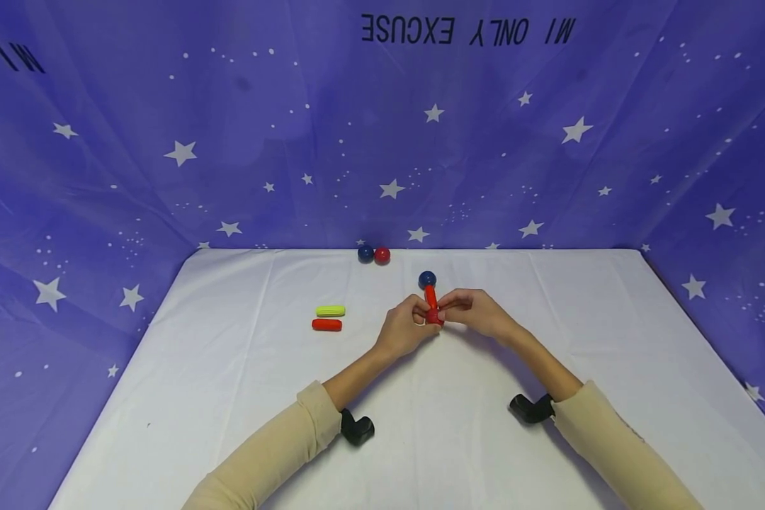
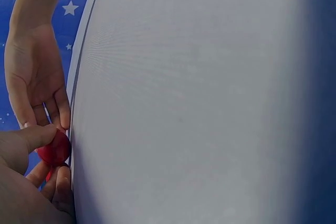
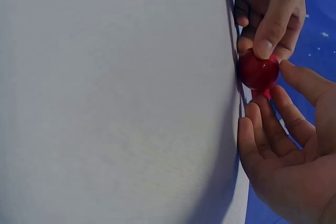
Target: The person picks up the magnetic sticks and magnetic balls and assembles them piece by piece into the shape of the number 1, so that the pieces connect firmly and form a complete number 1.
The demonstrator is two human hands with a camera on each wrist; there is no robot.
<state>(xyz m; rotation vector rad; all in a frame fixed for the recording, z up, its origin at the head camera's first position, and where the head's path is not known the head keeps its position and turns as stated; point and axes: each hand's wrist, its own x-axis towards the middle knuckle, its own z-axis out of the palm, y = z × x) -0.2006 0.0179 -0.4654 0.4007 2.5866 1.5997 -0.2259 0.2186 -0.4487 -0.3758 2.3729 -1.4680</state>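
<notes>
A glossy red ball [image 1: 435, 316] lies between both hands, joined to a red rod [image 1: 430, 296]. At the rod's far end is a dark blue ball [image 1: 427, 280]. My left hand [image 1: 403, 329] pinches the red ball, its thumb pressed on the surface in the left wrist view, where the ball [image 2: 55, 149] hides part of the fingers. From the other side my right hand [image 1: 479, 312] holds the ball [image 3: 258, 71] between thumb and forefinger, near where the rod meets it. The other right fingers extend loosely below. The rod is mostly hidden in both wrist views.
A yellow-green ribbed rod [image 1: 331, 311] and another red rod [image 1: 327, 325] lie left of the hands. Another blue ball [image 1: 365, 254] and red ball [image 1: 382, 256] sit side by side at the back edge of the white-covered table [image 1: 229, 397]. A purple starry cloth [image 1: 331, 142] hangs behind.
</notes>
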